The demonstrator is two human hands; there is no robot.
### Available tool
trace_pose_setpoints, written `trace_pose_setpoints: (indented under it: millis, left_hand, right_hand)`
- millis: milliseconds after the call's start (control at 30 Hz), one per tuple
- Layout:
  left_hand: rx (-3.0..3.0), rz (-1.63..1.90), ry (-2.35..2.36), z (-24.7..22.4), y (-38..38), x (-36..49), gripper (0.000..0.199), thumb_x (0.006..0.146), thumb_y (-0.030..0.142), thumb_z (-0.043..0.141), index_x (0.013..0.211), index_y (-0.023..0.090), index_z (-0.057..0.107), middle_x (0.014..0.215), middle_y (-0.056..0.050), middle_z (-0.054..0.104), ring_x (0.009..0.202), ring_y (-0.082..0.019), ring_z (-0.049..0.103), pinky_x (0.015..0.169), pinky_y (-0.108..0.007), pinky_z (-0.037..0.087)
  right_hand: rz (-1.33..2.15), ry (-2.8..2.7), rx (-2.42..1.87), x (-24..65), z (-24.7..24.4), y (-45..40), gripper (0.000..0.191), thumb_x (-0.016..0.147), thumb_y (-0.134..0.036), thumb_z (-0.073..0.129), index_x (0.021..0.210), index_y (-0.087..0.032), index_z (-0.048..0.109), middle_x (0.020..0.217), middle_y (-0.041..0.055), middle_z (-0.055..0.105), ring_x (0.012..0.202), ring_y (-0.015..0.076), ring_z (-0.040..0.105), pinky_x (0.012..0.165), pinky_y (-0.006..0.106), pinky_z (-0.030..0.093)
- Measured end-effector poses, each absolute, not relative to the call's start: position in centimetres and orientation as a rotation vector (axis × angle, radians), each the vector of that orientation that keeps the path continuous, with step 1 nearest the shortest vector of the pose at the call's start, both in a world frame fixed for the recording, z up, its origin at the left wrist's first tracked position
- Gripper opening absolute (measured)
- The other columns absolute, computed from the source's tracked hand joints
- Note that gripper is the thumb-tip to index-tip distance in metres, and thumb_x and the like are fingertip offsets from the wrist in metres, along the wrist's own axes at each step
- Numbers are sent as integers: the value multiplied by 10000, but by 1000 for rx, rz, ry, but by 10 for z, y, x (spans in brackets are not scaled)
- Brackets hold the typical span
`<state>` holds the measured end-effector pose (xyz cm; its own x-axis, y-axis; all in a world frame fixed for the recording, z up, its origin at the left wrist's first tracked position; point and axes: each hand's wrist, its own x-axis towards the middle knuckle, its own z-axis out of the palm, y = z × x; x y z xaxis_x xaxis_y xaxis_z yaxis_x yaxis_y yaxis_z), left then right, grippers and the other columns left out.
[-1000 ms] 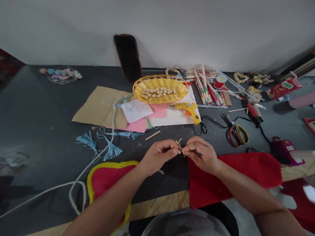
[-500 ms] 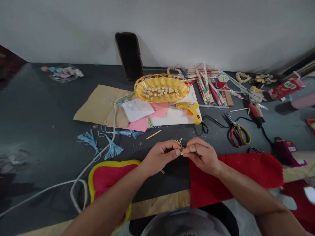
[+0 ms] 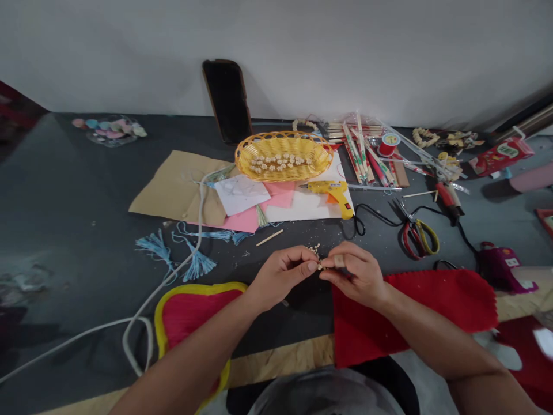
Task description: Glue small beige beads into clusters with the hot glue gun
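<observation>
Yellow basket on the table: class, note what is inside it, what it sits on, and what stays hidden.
The yellow basket holds small cream beads. It sits partly on white paper. Its base hides the paper directly beneath, and the beads cover part of its floor.

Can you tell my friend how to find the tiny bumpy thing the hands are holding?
On the dark table, find the yellow basket. Below it, the left hand and right hand pinch a tiny bunch of pale beads. More beads sit in the basket, but this is the only bunch held in the hands.
</observation>
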<state>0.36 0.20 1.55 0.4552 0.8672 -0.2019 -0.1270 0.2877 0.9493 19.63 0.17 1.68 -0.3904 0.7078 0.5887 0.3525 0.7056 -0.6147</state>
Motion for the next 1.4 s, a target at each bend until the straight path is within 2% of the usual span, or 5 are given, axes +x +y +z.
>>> trace_pose_setpoints:
  millis: [833, 1400]
  left_hand:
    - [1120, 845, 899, 12, -2, 7, 193, 849, 303, 651, 743, 144, 680, 764, -9, 599, 747, -124, 538, 738, -243, 406]
    - [1085, 863, 899, 14, 0, 4, 184, 804, 331, 701, 797, 154, 749, 799, -36, 658, 763, -142, 574, 756, -256, 435]
  right_hand:
    - [435, -1997, -853, 192, 15, 0, 34, 858, -156, 653, 835, -157, 678, 738, 68, 689, 660, 139, 653, 616, 243, 571]
    - [530, -1986, -833, 195, 16, 3, 90, 834, -133, 677, 919, -165, 674, 785, 68, 691, 719, 141, 664, 653, 243, 578]
